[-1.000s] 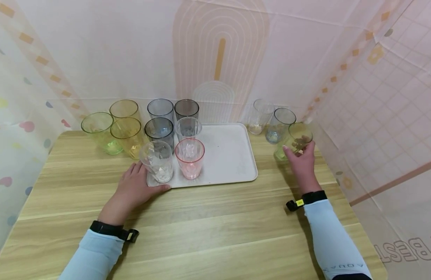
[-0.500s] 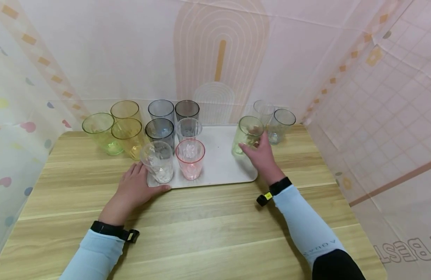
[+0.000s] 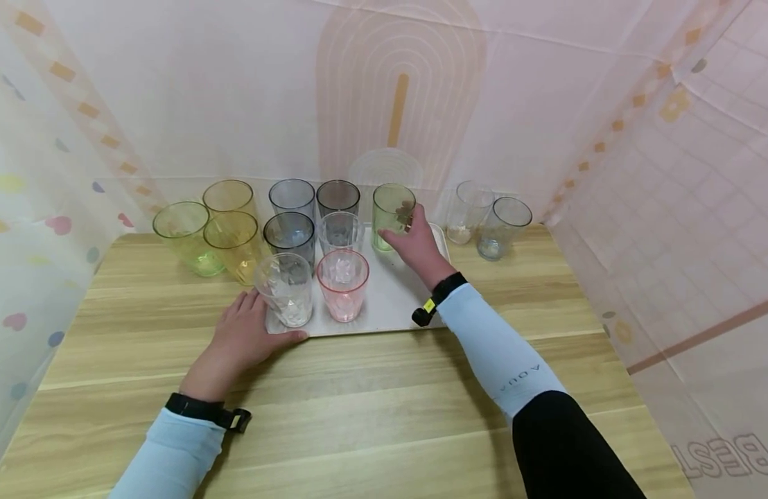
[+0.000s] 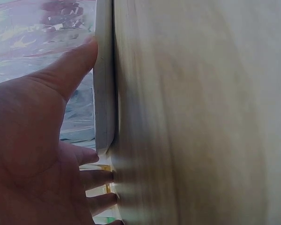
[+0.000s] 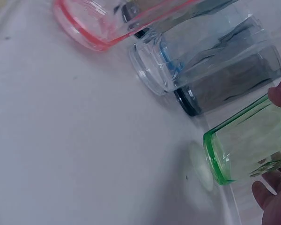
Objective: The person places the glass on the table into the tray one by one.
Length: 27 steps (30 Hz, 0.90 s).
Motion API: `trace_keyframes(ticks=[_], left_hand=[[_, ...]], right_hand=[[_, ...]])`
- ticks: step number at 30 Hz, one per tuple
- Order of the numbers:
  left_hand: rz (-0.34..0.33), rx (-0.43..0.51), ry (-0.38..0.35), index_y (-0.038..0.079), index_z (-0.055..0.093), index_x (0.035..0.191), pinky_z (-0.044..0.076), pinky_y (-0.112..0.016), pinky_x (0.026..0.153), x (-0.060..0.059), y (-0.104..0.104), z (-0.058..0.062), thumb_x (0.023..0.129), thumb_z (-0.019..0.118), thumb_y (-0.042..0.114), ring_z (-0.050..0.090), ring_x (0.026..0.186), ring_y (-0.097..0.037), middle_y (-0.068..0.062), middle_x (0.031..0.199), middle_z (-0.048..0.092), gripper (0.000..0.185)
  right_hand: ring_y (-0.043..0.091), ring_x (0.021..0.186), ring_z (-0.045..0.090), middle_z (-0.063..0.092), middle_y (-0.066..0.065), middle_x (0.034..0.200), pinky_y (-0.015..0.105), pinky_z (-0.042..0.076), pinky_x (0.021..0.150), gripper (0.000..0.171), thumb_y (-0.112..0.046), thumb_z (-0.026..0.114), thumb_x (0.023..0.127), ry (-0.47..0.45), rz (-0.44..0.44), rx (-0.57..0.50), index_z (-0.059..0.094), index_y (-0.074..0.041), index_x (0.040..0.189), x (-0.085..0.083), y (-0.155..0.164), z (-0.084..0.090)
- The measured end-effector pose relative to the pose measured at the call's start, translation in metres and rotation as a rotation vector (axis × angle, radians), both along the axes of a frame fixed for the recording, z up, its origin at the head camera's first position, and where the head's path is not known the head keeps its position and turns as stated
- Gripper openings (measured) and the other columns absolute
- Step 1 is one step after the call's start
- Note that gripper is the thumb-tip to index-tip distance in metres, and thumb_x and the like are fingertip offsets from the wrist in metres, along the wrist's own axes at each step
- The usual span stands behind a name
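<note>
My right hand (image 3: 420,244) grips a light green drinking glass (image 3: 387,208) upright at the back of the white tray (image 3: 396,301). In the right wrist view the green glass (image 5: 248,138) has its base close over the tray, beside a grey glass (image 5: 225,86). My left hand (image 3: 243,338) rests against the tray's front left corner. Its thumb lies along the front edge and its fingers reach up the left side. Close by it on the tray stand a clear glass (image 3: 290,298) and a pink-rimmed glass (image 3: 343,294).
More grey, bluish and clear glasses crowd the tray's left half. Left of it, on the wooden table (image 3: 359,416), stand a green glass (image 3: 190,239) and two amber ones. A clear glass (image 3: 468,208) and a bluish glass (image 3: 499,232) stand at back right. Patterned cloth hangs behind.
My right hand has carried the green glass leftward from the table at the right, over the tray, to its back beside the dark grey glass. The left hand stays at the tray corner.
</note>
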<state>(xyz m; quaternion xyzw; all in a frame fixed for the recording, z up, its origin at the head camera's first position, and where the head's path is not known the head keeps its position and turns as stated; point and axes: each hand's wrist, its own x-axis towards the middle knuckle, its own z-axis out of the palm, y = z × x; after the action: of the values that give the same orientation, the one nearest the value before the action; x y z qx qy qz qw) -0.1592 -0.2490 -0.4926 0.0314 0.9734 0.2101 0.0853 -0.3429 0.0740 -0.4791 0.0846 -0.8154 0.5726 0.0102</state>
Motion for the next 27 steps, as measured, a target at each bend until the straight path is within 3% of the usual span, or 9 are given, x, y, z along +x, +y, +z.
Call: trace_keyframes(ticks=[8, 23, 27], left_hand=[[-0.001, -0.005, 0.003, -0.012, 0.017, 0.17, 0.018, -0.081, 0.126, 0.0, 0.002, 0.001, 0.088, 0.08, 0.077, 0.018, 0.157, -0.066, -0.042, 0.172, 0.02, 0.136], [0.003, -0.006, -0.003, -0.012, 0.017, 0.17, 0.018, -0.081, 0.126, 0.0, 0.0, 0.0, 0.087, 0.079, 0.079, 0.018, 0.157, -0.066, -0.042, 0.172, 0.021, 0.138], [0.001, -0.008, 0.001, -0.012, 0.018, 0.17, 0.018, -0.081, 0.126, -0.001, 0.0, 0.0, 0.087, 0.079, 0.079, 0.019, 0.157, -0.066, -0.042, 0.172, 0.022, 0.138]], right_hand=[[0.033, 0.146, 0.05, 0.051, 0.019, 0.157, 0.047, 0.048, 0.119, 0.084, -0.033, 0.085, 0.1, -0.045, -0.019, 0.051, 0.034, -0.009, 0.163, -0.012, -0.012, -0.004], [0.034, 0.145, 0.051, 0.051, 0.017, 0.157, 0.048, 0.048, 0.119, 0.079, -0.028, 0.086, 0.1, 0.007, -0.002, 0.031, 0.038, -0.007, 0.16, -0.017, -0.016, -0.012], [0.034, 0.15, 0.047, 0.046, 0.018, 0.162, 0.049, 0.045, 0.123, 0.089, -0.03, 0.087, 0.098, -0.014, -0.003, 0.029, 0.033, -0.006, 0.165, -0.015, -0.016, -0.012]])
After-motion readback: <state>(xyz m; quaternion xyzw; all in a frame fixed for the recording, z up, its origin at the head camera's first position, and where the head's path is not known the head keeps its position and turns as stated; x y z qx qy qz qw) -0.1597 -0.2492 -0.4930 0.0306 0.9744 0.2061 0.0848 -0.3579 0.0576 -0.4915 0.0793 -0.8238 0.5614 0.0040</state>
